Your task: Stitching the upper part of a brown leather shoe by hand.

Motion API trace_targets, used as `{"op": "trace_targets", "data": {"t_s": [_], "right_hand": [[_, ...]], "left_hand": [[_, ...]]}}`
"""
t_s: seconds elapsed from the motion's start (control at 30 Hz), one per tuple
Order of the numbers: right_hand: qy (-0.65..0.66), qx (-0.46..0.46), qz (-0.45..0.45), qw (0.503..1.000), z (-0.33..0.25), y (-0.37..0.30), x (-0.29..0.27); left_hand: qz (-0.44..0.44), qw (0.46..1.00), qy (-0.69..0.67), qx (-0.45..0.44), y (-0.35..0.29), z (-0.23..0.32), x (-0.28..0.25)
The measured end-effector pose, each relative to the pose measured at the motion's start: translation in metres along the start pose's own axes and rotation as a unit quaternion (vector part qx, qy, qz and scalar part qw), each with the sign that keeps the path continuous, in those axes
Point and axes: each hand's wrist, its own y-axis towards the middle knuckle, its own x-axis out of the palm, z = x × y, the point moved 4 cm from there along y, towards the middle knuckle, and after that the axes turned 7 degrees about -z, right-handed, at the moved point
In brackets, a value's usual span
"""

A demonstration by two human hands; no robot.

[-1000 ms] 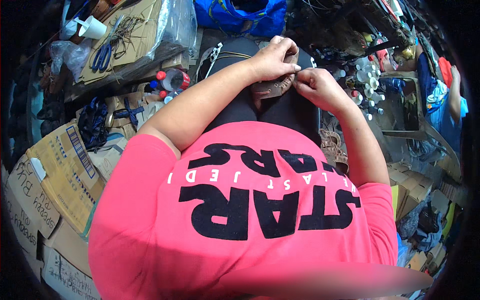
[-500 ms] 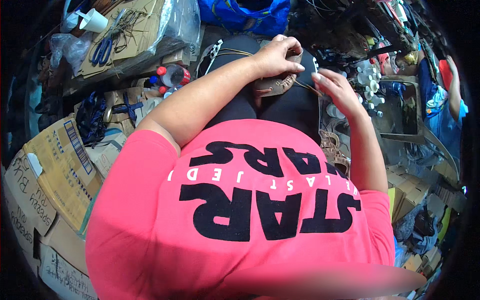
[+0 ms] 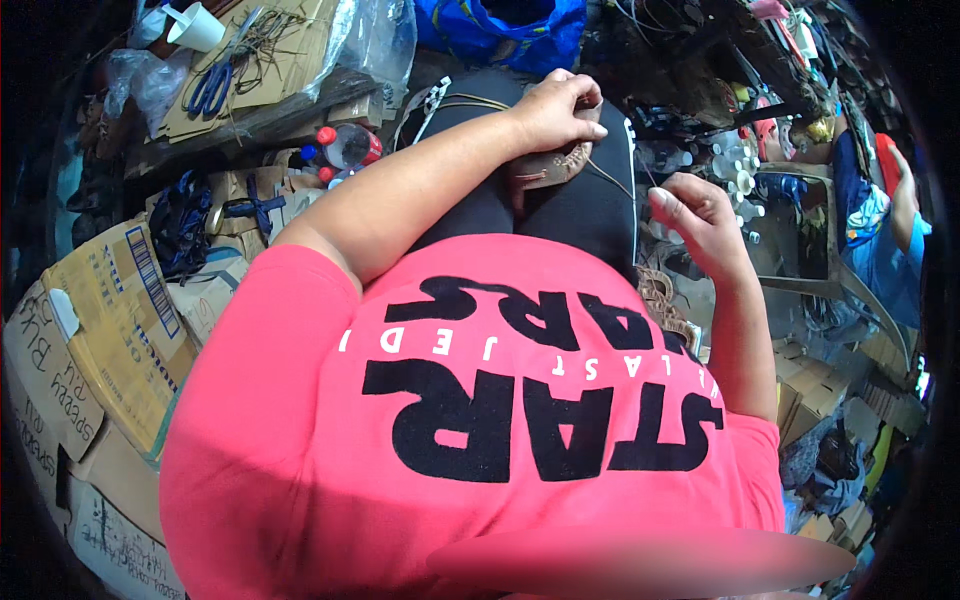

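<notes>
A brown leather shoe upper with lacing along its edge rests over my thighs. My left hand is closed round its upper part, thumb and fingers pressed on the leather and hiding some of it. From the shoe upper a thin brown cord curves right across my dark trouser leg. My right hand is off to the right, clear of the leather, fingers curled in a pinch. A thin strand, seemingly the cord's end, shows at its fingertips. More light cord lies over my left thigh.
Blue-handled scissors and a white cup are on cardboard at the far left. A plastic bottle stands left of my legs. Beyond my knees is a blue bag. Brown shoes sit by my right hip. Another person's arm shows far right.
My right hand has moved right and slightly nearer me, away from the shoe upper, and its fingers have curled in more. My left hand keeps its hold.
</notes>
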Motion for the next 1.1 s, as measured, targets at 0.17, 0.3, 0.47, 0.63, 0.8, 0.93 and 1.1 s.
{"op": "trace_targets", "data": {"t_s": [0.17, 0.3, 0.47, 0.63, 0.8, 0.93, 1.1], "right_hand": [[-0.139, -0.052, 0.069, 0.987, -0.002, 0.010, 0.005], [-0.204, -0.065, 0.080, 0.974, 0.004, 0.033, 0.011], [-0.264, -0.055, 0.054, 0.961, 0.007, 0.046, 0.012], [-0.275, -0.027, 0.050, 0.960, 0.006, 0.048, 0.011], [-0.326, -0.059, 0.050, 0.942, -0.001, 0.051, 0.015], [-0.261, -0.089, 0.064, 0.959, 0.013, 0.057, 0.015], [-0.142, -0.074, 0.032, 0.987, 0.033, 0.069, 0.005]], "left_hand": [[-0.166, 0.981, -0.082, 0.052, 0.008, 0.008, -0.015], [-0.185, 0.981, -0.040, 0.034, 0.010, 0.005, -0.018], [-0.267, 0.950, -0.162, 0.009, 0.012, 0.000, -0.015], [-0.291, 0.945, -0.147, -0.015, 0.010, 0.000, -0.018], [-0.313, 0.934, -0.172, -0.026, 0.012, -0.002, -0.018], [-0.314, 0.932, -0.178, -0.022, 0.014, 0.000, -0.017], [-0.327, 0.921, -0.213, -0.010, 0.018, -0.003, -0.011]]}}
